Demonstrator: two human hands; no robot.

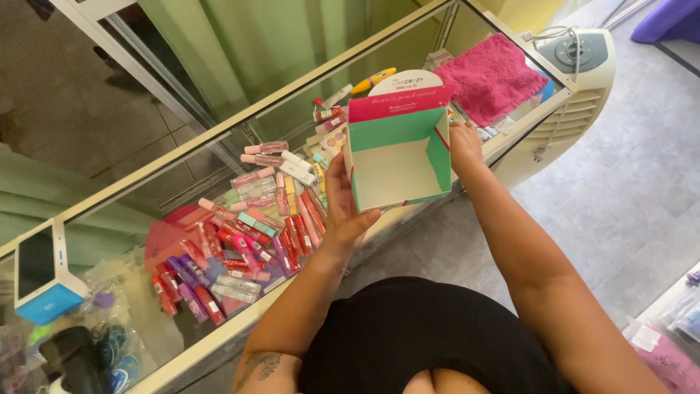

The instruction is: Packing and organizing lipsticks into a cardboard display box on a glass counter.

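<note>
Hands (343,208) (464,142) hold square, apparently empty cardboard box (397,157).

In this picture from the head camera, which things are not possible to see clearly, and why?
- Right hand: its fingers are hidden behind the open cardboard box, so its grip cannot be judged.
- Left hand: the fingers are behind the box; only thumb and palm show.
- Lip gloss tubes under the glass counter top: labels too small, partly lost in reflections.
- Pink towel: its right part is hidden by the counter frame.
</note>
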